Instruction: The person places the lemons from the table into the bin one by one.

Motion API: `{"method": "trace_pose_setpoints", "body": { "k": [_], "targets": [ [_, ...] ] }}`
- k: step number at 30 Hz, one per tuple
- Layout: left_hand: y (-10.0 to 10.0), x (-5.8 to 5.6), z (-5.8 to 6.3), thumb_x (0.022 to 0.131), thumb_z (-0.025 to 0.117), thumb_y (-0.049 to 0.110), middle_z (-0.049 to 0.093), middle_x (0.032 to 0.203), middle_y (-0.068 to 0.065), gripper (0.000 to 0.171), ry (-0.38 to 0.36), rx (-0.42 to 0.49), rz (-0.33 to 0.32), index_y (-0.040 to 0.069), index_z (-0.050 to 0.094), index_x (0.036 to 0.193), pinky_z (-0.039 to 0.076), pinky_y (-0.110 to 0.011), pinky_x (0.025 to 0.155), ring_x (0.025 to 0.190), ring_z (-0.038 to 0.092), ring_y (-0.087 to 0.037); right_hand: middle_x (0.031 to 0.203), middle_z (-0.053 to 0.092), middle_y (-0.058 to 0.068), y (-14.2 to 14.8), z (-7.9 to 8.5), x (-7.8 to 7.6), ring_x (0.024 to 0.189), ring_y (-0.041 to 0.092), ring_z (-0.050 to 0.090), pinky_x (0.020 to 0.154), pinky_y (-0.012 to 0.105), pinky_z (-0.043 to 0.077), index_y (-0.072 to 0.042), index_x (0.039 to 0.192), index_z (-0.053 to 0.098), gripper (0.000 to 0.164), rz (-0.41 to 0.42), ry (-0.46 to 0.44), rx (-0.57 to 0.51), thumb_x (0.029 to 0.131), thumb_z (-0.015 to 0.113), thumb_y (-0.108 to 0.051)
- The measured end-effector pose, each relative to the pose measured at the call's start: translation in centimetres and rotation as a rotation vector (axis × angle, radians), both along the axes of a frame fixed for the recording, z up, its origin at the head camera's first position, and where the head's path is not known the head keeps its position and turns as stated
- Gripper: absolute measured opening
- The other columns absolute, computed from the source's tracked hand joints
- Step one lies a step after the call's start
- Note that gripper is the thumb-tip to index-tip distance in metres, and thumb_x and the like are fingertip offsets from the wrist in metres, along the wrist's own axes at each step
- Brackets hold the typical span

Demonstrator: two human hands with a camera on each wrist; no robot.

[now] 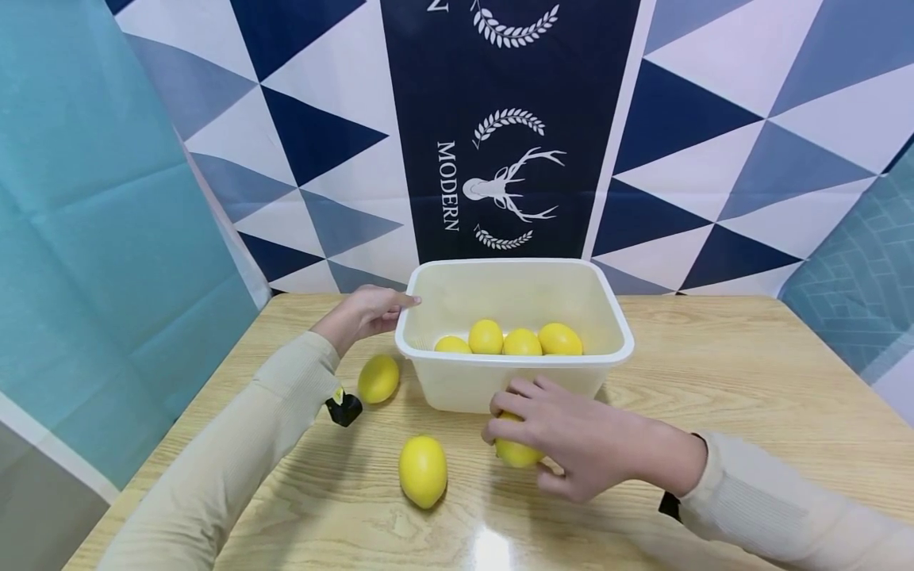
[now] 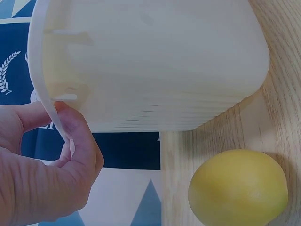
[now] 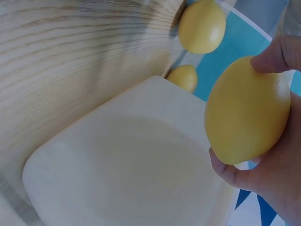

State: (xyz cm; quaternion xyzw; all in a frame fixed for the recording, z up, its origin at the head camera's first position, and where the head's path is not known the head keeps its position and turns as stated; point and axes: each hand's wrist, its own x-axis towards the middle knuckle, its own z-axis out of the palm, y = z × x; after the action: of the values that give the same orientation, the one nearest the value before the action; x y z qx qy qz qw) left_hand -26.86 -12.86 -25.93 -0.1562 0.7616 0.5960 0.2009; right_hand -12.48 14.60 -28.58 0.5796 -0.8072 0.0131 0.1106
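Observation:
A white plastic bin (image 1: 514,385) stands on the table with several yellow lemons (image 1: 522,342) inside. My left hand (image 1: 367,311) pinches the bin's left rim between thumb and fingers, as the left wrist view shows closely. In front of the bin, my right hand (image 1: 571,440) grips a lemon (image 3: 249,113), thumb on one side and fingers on the other. That lemon is below the rim level in the head view, partly hidden by the fingers. Two more lemons lie on the table: one (image 1: 378,379) beside the bin's left side, another (image 1: 423,472) nearer the front.
The wooden table (image 1: 714,381) reaches back to a wall cloth (image 1: 328,143) with triangles and a deer print. A teal cloth (image 1: 93,198) hangs at the left. Dark wrist devices, one a black block (image 1: 344,408), sit at both sleeves.

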Motion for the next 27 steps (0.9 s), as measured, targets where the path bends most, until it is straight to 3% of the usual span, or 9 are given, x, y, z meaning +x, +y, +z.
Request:
{"method": "trace_pose_setpoints", "body": {
  "k": [8, 16, 27],
  "targets": [
    [0.0, 0.1, -0.1, 0.091, 0.066, 0.017, 0.055, 0.103, -0.005, 0.046, 0.011, 0.011, -0.003, 0.0, 0.051, 0.131, 0.053, -0.028, 0.102, 0.099, 0.061, -0.016, 0.103, 0.05, -0.009, 0.1, 1.1, 0.2, 0.097, 0.01, 0.042, 0.085, 0.029, 0.044, -0.026, 0.117, 0.052, 0.06, -0.004, 0.007, -0.008, 0.06, 0.067, -0.015],
    [-0.1, 0.0, -0.1, 0.09, 0.067, 0.017, 0.055, 0.105, -0.006, 0.047, 0.011, 0.011, 0.002, 0.0, 0.051, 0.132, 0.052, -0.029, 0.102, 0.102, 0.061, -0.018, 0.11, 0.052, -0.008, 0.1, 2.2, 0.2, 0.102, 0.011, 0.043, 0.088, 0.031, 0.045, -0.028, 0.121, 0.054, 0.059, -0.062, -0.054, 0.055, 0.065, 0.068, -0.013],
    [0.0, 0.0, -0.1, 0.091, 0.066, 0.016, 0.055, 0.101, -0.004, 0.048, 0.014, 0.014, -0.006, 0.0, 0.05, 0.133, 0.052, -0.028, 0.102, 0.098, 0.062, -0.016, 0.108, 0.052, -0.007, -0.1, 3.5, 0.1, 0.099, 0.011, 0.043, 0.077, 0.025, 0.04, -0.027, 0.118, 0.056, 0.058, -0.085, -0.048, 0.062, 0.064, 0.074, -0.012]
  ]
}}
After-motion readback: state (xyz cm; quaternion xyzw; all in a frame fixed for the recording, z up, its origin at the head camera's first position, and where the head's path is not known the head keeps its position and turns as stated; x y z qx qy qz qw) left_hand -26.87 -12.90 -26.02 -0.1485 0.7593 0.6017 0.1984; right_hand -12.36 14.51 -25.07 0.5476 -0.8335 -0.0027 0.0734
